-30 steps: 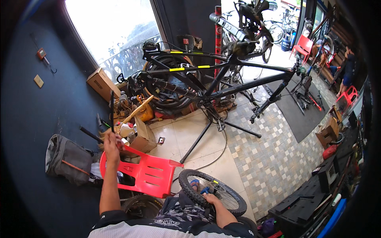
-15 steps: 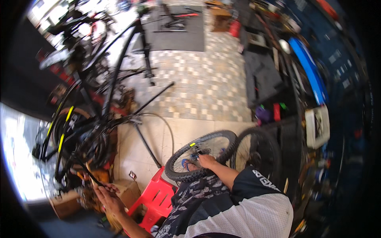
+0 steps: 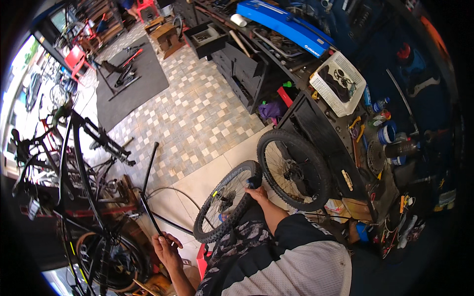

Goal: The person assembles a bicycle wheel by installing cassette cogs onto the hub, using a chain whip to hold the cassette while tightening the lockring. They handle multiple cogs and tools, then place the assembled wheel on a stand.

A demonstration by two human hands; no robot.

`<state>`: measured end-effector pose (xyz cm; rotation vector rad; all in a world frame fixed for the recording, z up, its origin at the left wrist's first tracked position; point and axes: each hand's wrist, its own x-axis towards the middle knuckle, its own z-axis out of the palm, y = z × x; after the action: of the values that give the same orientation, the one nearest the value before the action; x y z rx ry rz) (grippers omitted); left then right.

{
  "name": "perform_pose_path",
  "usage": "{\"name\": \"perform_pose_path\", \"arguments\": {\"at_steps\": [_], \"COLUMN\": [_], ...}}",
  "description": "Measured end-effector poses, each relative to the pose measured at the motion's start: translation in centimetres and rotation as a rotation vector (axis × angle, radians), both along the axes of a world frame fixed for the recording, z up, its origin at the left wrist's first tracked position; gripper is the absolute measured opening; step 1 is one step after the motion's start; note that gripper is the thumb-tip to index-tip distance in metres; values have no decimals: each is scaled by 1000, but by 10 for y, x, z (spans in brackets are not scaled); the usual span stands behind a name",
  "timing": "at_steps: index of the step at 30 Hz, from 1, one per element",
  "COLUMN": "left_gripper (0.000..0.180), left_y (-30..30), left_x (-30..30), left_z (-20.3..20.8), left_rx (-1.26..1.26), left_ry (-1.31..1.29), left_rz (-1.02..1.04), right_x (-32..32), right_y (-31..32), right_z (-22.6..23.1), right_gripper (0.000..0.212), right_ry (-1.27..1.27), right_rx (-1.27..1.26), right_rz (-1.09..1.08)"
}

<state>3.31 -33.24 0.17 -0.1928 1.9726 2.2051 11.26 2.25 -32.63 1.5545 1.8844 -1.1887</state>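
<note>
My right hand (image 3: 257,194) is closed on the near right side of a bicycle wheel (image 3: 201,226), which stands tilted in front of my legs. The wheel has a knobby black tyre, and a cassette shows at its hub. Out to the left, my left hand (image 3: 168,250) has its fingers curled around the lower end of a slim black rod (image 3: 151,217). That rod crosses the legs of a black stand (image 3: 149,170), so its far end is hard to make out. A second knobby wheel (image 3: 322,183) leans against a dark cabinet at the right.
Bicycle frames (image 3: 86,167) crowd the left side. A red plastic stool (image 3: 202,261) is partly hidden beside my leg. On the right, the workbench carries a white basket (image 3: 326,91) of parts, a blue case (image 3: 281,24) and bottles. A grey mat (image 3: 111,106) lies on the tiled floor.
My view has swung to the right, bringing more of the workbench into sight. Both hands keep their hold. The wheel in my right hand has tilted more upright, and the left hand is nearer my body.
</note>
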Motion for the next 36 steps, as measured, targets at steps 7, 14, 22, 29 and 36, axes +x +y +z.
{"name": "perform_pose_path", "arguments": {"at_steps": [7, 14, 22, 29, 36], "left_gripper": [31, 27, 29, 30, 31], "left_y": [81, 165, 192, 205, 222], "left_x": [-28, -47, -49, -91, -164], "left_z": [2, 11, -10, -15, -24], "left_rx": [-57, -38, -46, -110, -93], "left_ry": [-38, 15, -99, -115, -103], "left_rz": [-115, -110, -131, -243, -417], "right_x": [-73, -159, -170, -182, -182], "right_y": [15, 86, 188, 269, 297], "right_z": [10, 67, 70, 57, 88], "right_gripper": [109, 109, 103, 94, 80], "right_ry": [-107, 118, 250, 211, 108], "right_rx": [-165, -66, 133, 302, 404], "right_rz": [-35, 141, 275, 291, 84]}}
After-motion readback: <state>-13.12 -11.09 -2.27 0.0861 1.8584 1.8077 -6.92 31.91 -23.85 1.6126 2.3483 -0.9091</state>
